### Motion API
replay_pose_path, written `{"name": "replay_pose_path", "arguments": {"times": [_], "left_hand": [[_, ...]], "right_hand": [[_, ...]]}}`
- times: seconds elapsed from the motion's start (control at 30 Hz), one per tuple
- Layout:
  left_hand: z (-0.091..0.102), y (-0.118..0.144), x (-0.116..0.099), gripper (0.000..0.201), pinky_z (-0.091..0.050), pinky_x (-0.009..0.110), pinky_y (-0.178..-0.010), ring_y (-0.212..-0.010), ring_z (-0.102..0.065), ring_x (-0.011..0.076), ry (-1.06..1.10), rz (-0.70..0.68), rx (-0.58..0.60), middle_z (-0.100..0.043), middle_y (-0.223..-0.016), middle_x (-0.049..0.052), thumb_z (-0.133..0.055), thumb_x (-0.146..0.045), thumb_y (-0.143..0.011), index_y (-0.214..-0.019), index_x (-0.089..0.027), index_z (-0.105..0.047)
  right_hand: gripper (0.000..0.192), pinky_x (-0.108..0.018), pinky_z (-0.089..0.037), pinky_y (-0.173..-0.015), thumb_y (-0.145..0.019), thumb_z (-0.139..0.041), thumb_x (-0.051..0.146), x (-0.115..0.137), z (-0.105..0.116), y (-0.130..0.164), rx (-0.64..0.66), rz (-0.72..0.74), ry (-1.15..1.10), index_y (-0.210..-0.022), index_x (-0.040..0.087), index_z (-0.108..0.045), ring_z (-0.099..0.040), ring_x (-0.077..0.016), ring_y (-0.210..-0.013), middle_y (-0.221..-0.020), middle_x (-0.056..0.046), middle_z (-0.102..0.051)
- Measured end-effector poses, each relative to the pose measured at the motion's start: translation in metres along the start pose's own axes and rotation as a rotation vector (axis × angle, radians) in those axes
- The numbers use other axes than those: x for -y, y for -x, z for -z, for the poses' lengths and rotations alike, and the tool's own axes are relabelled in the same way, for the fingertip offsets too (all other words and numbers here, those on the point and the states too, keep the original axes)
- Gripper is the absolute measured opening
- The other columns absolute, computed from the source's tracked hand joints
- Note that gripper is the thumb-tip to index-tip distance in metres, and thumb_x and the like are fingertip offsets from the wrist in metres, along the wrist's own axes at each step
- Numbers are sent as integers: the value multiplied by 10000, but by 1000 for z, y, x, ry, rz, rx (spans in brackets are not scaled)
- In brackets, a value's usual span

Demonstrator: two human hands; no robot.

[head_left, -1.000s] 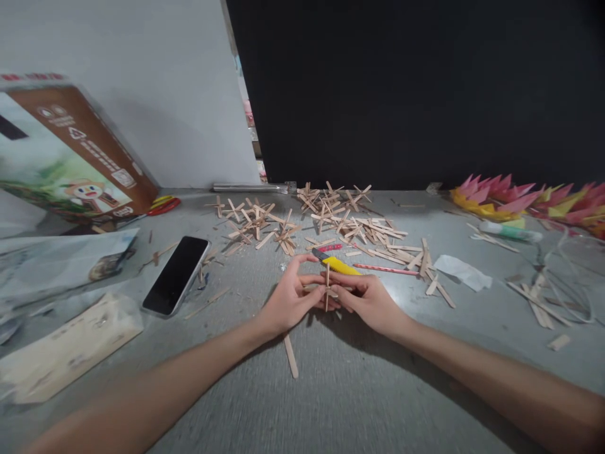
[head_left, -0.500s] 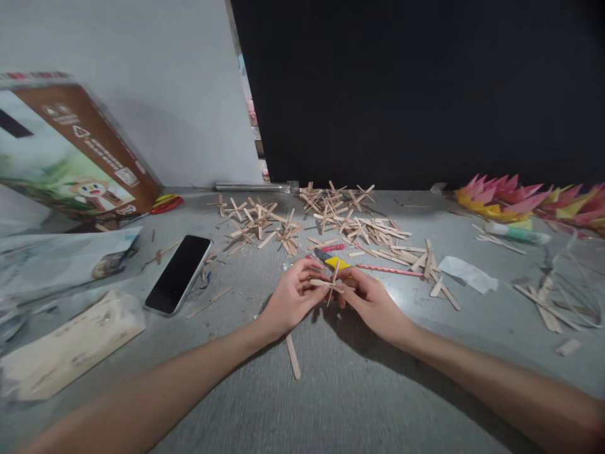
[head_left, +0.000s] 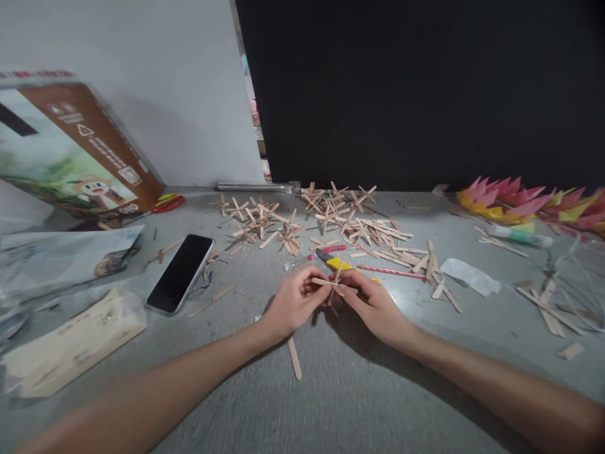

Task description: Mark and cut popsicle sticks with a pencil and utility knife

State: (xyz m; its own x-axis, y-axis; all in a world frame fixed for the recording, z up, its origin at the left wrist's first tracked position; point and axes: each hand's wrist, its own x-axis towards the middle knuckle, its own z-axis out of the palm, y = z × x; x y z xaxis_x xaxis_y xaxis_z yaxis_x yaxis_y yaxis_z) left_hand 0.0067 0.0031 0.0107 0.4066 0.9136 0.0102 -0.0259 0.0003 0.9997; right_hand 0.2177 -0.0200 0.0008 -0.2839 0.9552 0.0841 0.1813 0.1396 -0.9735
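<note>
Between both hands is a small star of crossed wooden craft sticks (head_left: 325,282), held a little above the grey table. My left hand (head_left: 297,299) pinches it from the left, thumb on top. From the other side my right hand (head_left: 371,299) is closed on it too, thumb near the crossing. The lower sticks are partly hidden by fingers. A loose craft stick (head_left: 295,359) lies under my left wrist. Just beyond the hands rests a yellow utility knife (head_left: 334,260), beside a pink striped pencil (head_left: 392,272).
Heaps of crossed sticks (head_left: 262,221) and loose sticks (head_left: 378,231) lie toward the back. On the left are a phone (head_left: 179,274), a tissue pack (head_left: 75,340) and a printed bag (head_left: 85,151). Right: a paper scrap (head_left: 470,276), a glue stick (head_left: 517,235), pink-yellow paper flowers (head_left: 501,198).
The star has turned slightly in my fingers, and my left fingers have curled in a little. The whole view has shifted very slightly.
</note>
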Motion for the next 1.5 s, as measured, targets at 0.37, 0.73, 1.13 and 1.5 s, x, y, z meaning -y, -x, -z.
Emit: {"name": "replay_pose_path", "arguments": {"times": [0.37,0.73,1.13,1.5], "left_hand": [[-1,3,-1,408,-603,288,-698,-672,-748,178,135,85,210,-763,-780,30,-714,-481,-1004,-1224,-204,-510],[2,2,0,410,-613,288,-751,-758,-770,182,31,88,315,-788,-892,102,-629,-530,-1044,-1082,-126,-686],[3,-1,2,482,-615,309,-785,-828,-793,213,31,100,296,-798,-932,118,-644,-515,-1044,-1306,-112,-673],[2,0,-7,488,-569,332,-928,-1040,-753,242,-30,86,224,-787,-1135,160,-696,-484,-1011,-1341,-124,-695]], "right_hand": [[225,-322,-569,-794,-1076,-590,432,12,-1,2,123,-42,-156,-1063,223,-672,-740,-183,-799,-867,-22,-753],[314,-286,-543,-716,-1061,-606,435,13,2,4,133,-40,-183,-888,193,-707,-703,-155,-714,-760,-16,-714],[300,-281,-531,-715,-1057,-604,412,18,1,3,127,-31,-154,-881,197,-716,-669,-148,-698,-747,-13,-707],[290,-273,-556,-768,-1021,-623,433,18,3,5,13,3,17,-986,196,-787,-681,-168,-808,-888,-37,-754]]}}
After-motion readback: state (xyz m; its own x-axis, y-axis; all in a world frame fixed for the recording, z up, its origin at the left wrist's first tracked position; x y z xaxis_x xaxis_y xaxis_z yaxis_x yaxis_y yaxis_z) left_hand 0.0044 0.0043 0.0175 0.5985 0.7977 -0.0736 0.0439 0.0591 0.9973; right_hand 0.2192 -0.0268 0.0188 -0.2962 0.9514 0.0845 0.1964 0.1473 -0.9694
